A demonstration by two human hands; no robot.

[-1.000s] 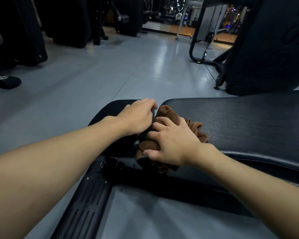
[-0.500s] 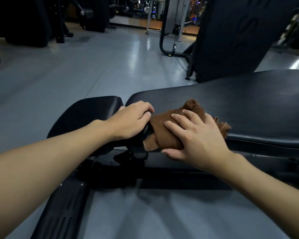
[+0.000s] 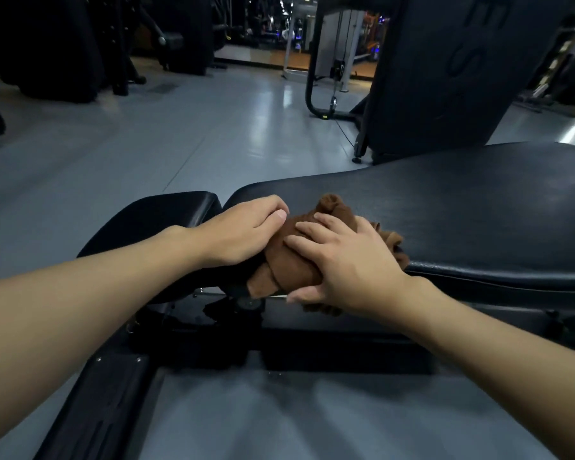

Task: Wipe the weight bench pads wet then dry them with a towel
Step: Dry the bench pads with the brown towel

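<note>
Head view, single frame.

- Right hand (image 3: pixel 349 263): laid over the brown towel (image 3: pixel 289 260), fingers spread across the top of the bundle and thumb hooked along its near lower edge, so the towel is grasped between the two.
- Brown towel: bunched, not spread flat. It is pressed under the right hand onto the near end of the long pad (image 3: pixel 462 207), draped over that pad's near side edge. A crumpled peak stands just beyond the fingertips and a ruffled edge shows past the back of the hand. A small fold hangs below the thumb.
- Left hand (image 3: pixel 243 235): set directly beside the right hand, touching the towel on its far side from the right wrist. The fingers are curled down over the gap between the long pad and the short pad (image 3: pixel 153 220), with the thumb lying along the index finger. The fingertips are hidden — whether the pad end or the towel is gripped cannot be told.
- Long pad: black, textured, running away from the right hand's knuckle side.
- Short pad: black, lying under and beyond the left wrist.
- A hinge bolt (image 3: pixel 248 302) is seen just below the towel, between the two wrists.
- The black frame base (image 3: pixel 107 393) lies under the left forearm on the grey floor (image 3: pixel 146 144).
- Beyond both hands an upright black machine (image 3: pixel 445 78) stands well apart.
</note>
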